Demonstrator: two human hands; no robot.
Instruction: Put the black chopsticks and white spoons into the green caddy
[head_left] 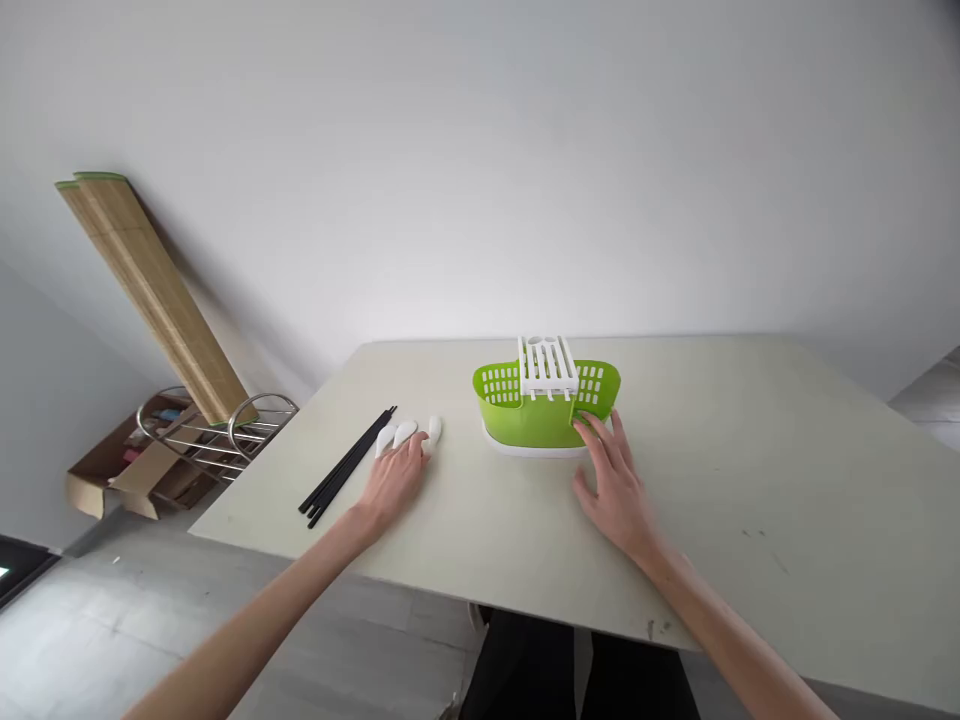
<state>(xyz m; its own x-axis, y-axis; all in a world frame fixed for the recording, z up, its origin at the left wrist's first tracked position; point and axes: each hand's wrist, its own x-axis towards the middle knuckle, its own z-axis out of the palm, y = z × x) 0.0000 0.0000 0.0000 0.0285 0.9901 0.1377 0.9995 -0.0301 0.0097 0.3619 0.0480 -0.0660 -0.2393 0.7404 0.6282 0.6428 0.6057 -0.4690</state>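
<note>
Basket [525,425]: oval, perforated green plastic.
Left hand [395,475]: at smooth white spoons [406,430]; grip unclear.
Right hand [615,490]: fingers spread.

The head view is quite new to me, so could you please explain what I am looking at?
There is no machine here: one picture, taken by a camera worn on a person's head, looks forward and down at their two bare hands. On the pale table lie black chopsticks and, beside them, white spoons. The left hand is over the spoons, partly hiding them, so I cannot tell whether it grips one. The right hand, fingers spread, reaches to the near right side of a green basket with a white slotted rack across its top.
</note>
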